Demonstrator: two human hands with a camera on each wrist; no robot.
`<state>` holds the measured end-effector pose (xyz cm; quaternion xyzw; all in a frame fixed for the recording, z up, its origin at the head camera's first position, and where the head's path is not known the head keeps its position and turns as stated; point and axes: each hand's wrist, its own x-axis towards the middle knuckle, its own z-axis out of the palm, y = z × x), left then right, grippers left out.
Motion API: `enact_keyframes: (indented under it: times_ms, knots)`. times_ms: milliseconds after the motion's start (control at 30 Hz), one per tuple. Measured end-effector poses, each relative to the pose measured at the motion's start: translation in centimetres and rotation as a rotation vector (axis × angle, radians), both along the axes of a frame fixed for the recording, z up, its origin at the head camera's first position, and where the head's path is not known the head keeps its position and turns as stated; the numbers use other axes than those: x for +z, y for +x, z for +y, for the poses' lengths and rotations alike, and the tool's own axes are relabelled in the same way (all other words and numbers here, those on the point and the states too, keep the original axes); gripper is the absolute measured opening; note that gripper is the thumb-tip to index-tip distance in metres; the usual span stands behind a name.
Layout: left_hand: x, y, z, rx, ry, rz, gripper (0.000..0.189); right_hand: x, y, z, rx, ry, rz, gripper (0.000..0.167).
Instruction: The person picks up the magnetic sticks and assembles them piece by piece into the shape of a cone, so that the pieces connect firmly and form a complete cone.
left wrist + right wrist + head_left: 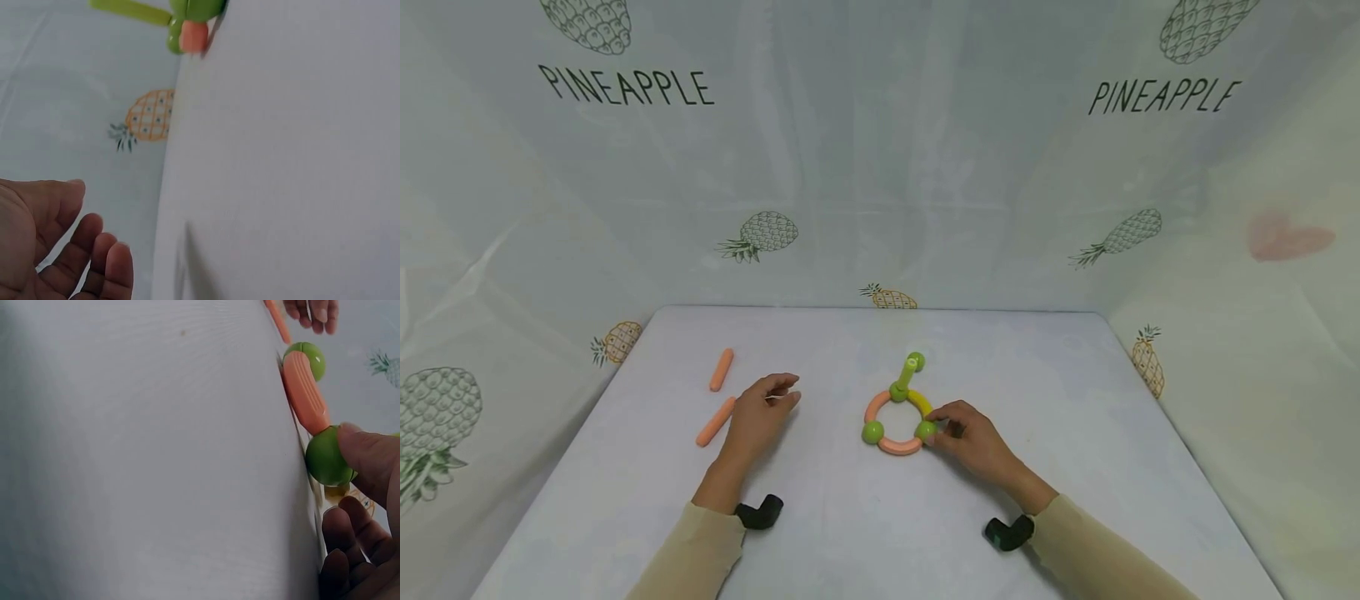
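Observation:
A ring of green balls and curved bars lies on the table. Two bars, the left one [877, 406] and the front one [899, 447], are orange; the third bar [920, 402] is yellow. My right hand [973, 442] pinches the ring's right green ball [329, 456], thumb on its near side. From the ring's back ball [898, 392], a light green rod [906, 374] sticks up. Another green ball [917, 361] shows behind the rod's top; whether they join, I cannot tell. My left hand [760, 419] holds nothing, fingers loosely bent, beside a straight orange stick [715, 422].
A second orange stick [722, 370] lies farther back on the left. The white table [850, 533] ends at a back edge against a hanging sheet [880, 167] printed with pineapples. A black wrist device [760, 512] sits by the left sleeve, another [1009, 533] by the right.

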<state>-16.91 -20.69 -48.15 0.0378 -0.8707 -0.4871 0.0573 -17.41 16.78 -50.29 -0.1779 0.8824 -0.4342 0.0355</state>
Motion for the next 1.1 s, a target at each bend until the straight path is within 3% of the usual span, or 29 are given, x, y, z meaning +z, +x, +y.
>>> enact_keyframes:
  times_ms: [200,533,767,933,1100]
  knots:
    - [0.6,0.8,-3.7,0.039,-0.073,0.02,0.037,-0.1,0.1,0.1,0.007,-0.009,-0.007,0.026]
    - [0.6,2.5,-8.8,0.106,-0.14,-0.054,0.052,-0.1,0.2,0.1,-0.002,-0.009,-0.014,0.027]
    - [-0.2,3.7,-10.6,0.083,-0.176,-0.174,0.067,0.0,0.2,0.0,-0.004,-0.003,-0.011,0.027]
    - [-0.8,3.9,-11.2,0.052,-0.249,-0.18,0.057,-0.2,0.1,0.1,-0.006,0.002,-0.015,0.027]
    - [-1.1,3.4,-11.5,0.051,-0.314,-0.169,0.048,-0.3,0.1,0.1,-0.006,0.0,-0.012,0.027]
